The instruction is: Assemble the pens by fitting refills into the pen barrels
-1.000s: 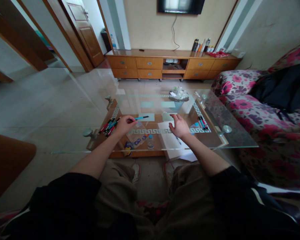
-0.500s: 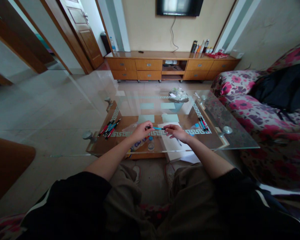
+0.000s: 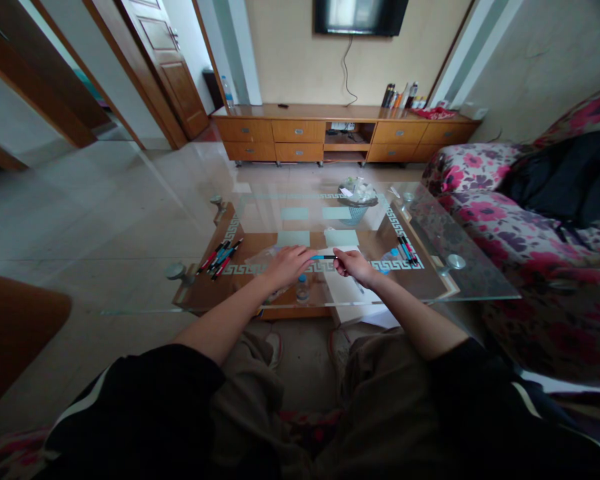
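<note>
A blue pen with a black end (image 3: 324, 257) is stretched level between my two hands above the glass table (image 3: 300, 307). My left hand (image 3: 291, 263) is closed over its blue end, the back of the hand turned up. At the black end, my right hand (image 3: 354, 264) pinches the pen between thumb and fingers. On the table to the left lies a loose pile of red, blue and black pens (image 3: 220, 259). Several more pens (image 3: 407, 251) lie side by side on the right.
Under the glass are a plastic bottle (image 3: 303, 289), a white box (image 3: 353, 293) and a basket (image 3: 357, 212). A floral sofa (image 3: 473, 217) with a black bag (image 3: 570, 177) flanks the right side. Beyond stands a low wooden cabinet (image 3: 297, 130) beneath a television (image 3: 360, 15).
My left hand has turned from a fingertip hold to a wrap over the pen's blue end. My right hand has shifted slightly right and its fingers have curled in more.
</note>
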A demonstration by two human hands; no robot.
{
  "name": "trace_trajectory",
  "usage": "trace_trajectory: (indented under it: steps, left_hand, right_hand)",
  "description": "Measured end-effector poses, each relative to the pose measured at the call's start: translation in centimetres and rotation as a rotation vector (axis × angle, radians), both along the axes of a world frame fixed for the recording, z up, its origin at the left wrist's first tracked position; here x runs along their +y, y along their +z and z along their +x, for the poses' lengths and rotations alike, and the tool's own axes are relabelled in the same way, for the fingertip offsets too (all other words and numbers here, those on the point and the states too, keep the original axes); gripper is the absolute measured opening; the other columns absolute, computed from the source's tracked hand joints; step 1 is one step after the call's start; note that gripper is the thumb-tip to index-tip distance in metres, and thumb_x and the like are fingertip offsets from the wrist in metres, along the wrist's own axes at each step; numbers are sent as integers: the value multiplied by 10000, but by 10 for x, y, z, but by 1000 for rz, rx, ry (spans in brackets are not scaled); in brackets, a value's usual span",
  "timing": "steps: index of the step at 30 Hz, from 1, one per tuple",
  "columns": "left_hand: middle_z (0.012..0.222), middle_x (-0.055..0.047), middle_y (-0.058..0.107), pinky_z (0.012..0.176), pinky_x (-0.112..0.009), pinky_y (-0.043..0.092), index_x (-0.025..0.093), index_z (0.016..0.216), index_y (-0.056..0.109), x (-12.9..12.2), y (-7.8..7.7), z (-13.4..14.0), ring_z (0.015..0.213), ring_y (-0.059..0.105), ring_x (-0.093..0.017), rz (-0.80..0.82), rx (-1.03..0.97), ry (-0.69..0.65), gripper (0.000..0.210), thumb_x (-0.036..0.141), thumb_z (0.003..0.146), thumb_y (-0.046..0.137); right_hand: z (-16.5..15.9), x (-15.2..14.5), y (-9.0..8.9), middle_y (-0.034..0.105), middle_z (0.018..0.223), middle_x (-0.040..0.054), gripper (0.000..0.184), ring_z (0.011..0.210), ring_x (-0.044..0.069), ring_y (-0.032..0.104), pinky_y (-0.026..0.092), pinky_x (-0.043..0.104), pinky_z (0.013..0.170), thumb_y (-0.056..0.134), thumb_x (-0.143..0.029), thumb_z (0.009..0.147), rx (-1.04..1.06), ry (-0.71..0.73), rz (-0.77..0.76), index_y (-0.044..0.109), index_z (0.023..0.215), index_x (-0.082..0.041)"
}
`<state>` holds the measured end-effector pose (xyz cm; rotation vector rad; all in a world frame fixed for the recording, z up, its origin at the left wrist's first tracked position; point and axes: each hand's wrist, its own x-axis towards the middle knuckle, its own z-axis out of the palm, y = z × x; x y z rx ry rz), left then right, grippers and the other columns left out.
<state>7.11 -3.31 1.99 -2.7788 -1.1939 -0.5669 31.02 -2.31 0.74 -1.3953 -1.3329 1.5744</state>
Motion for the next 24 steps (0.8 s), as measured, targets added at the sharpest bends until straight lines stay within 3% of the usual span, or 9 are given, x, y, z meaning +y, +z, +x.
trace_trajectory:
  steps: [6, 13, 17, 24]
  left_hand:
    - [948, -67, 632, 809, -308, 429, 229, 1156, 621, 0, -2, 5, 907, 606, -190, 39, 53, 51, 331, 396, 1028, 365]
    - [933, -69, 612, 810, -314, 426, 270, 1252, 584, -2, 3, 5, 912, 587, -200, 41, 72, 65, 326, 395, 1016, 396]
    - [912, -73, 596, 803, -315, 424, 262, 1193, 605, -2, 6, 6, 909, 577, -206, 70, 90, 85, 292, 395, 1005, 426]
    - [925, -92, 594, 813, -338, 407, 233, 1172, 612, -3, 7, 8, 926, 563, -222, 119, 87, 97, 314, 406, 1008, 407]
  right_hand:
    - [-1, -1, 1, 553, 475, 32, 575, 398, 96, 457, 297, 225, 392, 511, -644, 897, 46, 26, -96, 602, 611, -154]
    - [-6, -6, 10, 555, 501, 22, 487, 420, 96, 450, 288, 220, 399, 577, -587, 877, 166, 21, -184, 576, 631, -166]
    - [-8, -6, 13, 549, 518, 16, 474, 444, 99, 458, 285, 219, 414, 593, -591, 858, 254, 11, -208, 526, 632, -180]
    - [-8, -4, 7, 435, 462, -29, 529, 424, 83, 373, 228, 221, 422, 628, -649, 811, 272, 30, -118, 480, 593, -190]
